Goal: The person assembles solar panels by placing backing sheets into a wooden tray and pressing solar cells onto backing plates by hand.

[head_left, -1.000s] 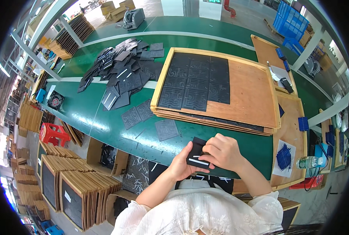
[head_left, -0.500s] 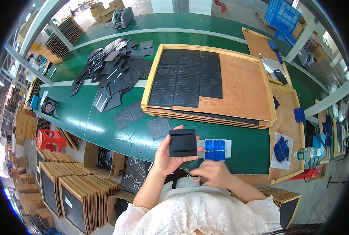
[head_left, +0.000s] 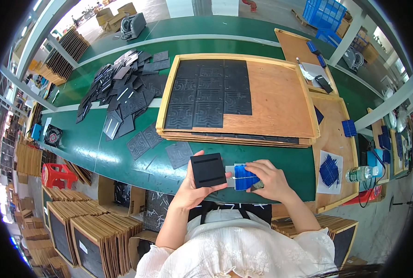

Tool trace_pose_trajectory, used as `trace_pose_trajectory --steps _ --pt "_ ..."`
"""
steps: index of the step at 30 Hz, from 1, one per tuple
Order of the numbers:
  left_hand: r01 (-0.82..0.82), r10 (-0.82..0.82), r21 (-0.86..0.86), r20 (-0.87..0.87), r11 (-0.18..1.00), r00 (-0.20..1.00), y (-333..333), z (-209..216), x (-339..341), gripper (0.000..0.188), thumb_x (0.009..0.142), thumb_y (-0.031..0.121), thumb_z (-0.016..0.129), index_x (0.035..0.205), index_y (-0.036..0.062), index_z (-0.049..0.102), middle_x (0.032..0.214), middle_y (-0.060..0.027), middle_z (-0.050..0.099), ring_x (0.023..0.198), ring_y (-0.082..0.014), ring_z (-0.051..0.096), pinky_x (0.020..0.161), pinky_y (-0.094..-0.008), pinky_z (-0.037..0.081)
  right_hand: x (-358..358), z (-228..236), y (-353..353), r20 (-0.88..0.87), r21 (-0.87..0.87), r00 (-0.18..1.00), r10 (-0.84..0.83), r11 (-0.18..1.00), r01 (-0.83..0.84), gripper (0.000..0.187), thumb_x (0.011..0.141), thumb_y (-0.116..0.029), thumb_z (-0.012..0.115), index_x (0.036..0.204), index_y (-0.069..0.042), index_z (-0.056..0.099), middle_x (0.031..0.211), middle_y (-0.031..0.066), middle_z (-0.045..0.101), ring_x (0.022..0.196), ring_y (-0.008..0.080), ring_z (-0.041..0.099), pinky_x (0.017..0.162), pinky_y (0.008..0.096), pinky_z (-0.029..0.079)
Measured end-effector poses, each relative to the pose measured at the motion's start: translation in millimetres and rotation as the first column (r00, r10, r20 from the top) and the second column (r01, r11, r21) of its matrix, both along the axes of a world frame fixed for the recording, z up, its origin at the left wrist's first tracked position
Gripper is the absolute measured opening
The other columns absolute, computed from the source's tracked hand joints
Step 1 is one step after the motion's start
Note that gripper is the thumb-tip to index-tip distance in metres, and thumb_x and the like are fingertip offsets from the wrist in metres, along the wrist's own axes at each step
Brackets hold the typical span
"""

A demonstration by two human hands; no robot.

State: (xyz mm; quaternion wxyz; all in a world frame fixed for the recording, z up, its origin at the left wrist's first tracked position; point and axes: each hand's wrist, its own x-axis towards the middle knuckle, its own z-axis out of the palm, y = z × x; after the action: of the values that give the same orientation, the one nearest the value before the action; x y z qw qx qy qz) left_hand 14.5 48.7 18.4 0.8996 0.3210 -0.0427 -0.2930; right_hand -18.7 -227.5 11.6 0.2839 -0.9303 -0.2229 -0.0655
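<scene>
A square black plastic panel (head_left: 209, 170) with two long slots rests in my left hand (head_left: 191, 192), its fingers closed around the edges. Just right of it, a stack of blue strips (head_left: 241, 178) lies on a white sheet over the green table, with a pale line running across it. My right hand (head_left: 267, 180) has its fingers bent onto the right side of that stack. Below those fingers a small greyish thing (head_left: 258, 185) shows, too little of it to name.
Beyond my hands a wooden-framed tray (head_left: 280, 99) sits on others, partly lined with black panels. Loose black panels (head_left: 128, 88) are heaped at the left. To the right are blue pieces (head_left: 329, 170) on paper and a clear bottle (head_left: 360, 174).
My right hand has moved from near my body up and right onto the blue stack. My left hand still holds the black panel, now slightly tilted. The whole view has shifted a little.
</scene>
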Motion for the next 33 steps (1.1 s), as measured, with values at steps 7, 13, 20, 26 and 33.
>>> trace_pose_trajectory --steps 7,13,20,26,33 --pt "-0.056 0.052 0.098 0.04 0.994 0.998 -3.2 -3.3 2.0 0.103 0.071 -0.021 0.06 0.156 0.0218 0.019 0.149 -0.0188 0.041 0.132 -0.0483 0.049 0.103 -0.0592 0.049 1.4 4.2 -2.0 0.033 -0.007 0.999 0.035 0.999 -0.035 0.063 0.062 -0.029 0.09 0.118 -0.012 0.064 0.125 0.004 0.065 0.113 0.0273 0.062 0.077 0.0359 0.059" --pt "-0.137 0.1 0.261 0.149 0.956 0.984 -9.0 -19.1 0.8 0.101 0.07 -0.024 0.06 0.155 0.0148 0.02 0.145 -0.0158 0.046 0.129 -0.0369 0.055 0.103 -0.0532 0.051 4.6 29.4 -0.4 0.083 0.107 0.996 0.035 0.993 -0.044 0.069 0.062 -0.032 0.091 0.121 -0.011 0.062 0.123 0.0045 0.065 0.11 0.0281 0.062 0.076 0.036 0.058" --pt "-0.063 -0.047 0.396 0.262 0.916 0.964 -29.9 -9.8 -9.7 0.102 0.072 -0.023 0.057 0.158 0.0155 0.018 0.14 -0.0047 0.044 0.122 -0.0132 0.05 0.095 -0.0279 0.047 11.9 55.8 25.0 0.141 0.161 0.987 0.074 0.982 -0.096 0.071 0.063 -0.034 0.091 0.123 -0.011 0.061 0.124 0.0052 0.065 0.108 0.0289 0.063 0.076 0.0366 0.058" --pt "-0.033 -0.069 0.401 0.237 0.916 0.969 -29.6 -3.8 -9.3 0.103 0.071 -0.023 0.057 0.158 0.0158 0.018 0.141 -0.0052 0.043 0.12 -0.0134 0.05 0.092 -0.0275 0.048 16.5 60.5 37.9 0.14 0.104 0.987 0.072 0.991 -0.087 0.072 0.063 -0.034 0.09 0.125 -0.012 0.061 0.125 0.004 0.064 0.108 0.0276 0.063 0.074 0.035 0.058" --pt "-0.037 -0.069 0.397 0.249 0.917 0.966 -28.4 -2.7 -10.4 0.102 0.071 -0.023 0.055 0.158 0.0157 0.019 0.143 -0.0054 0.041 0.126 -0.0143 0.048 0.098 -0.0282 0.047 17.6 60.4 43.1 0.168 0.058 0.983 0.073 0.995 -0.084 0.072 0.063 -0.033 0.089 0.126 -0.012 0.06 0.126 0.0029 0.064 0.109 0.0264 0.063 0.071 0.0346 0.057"
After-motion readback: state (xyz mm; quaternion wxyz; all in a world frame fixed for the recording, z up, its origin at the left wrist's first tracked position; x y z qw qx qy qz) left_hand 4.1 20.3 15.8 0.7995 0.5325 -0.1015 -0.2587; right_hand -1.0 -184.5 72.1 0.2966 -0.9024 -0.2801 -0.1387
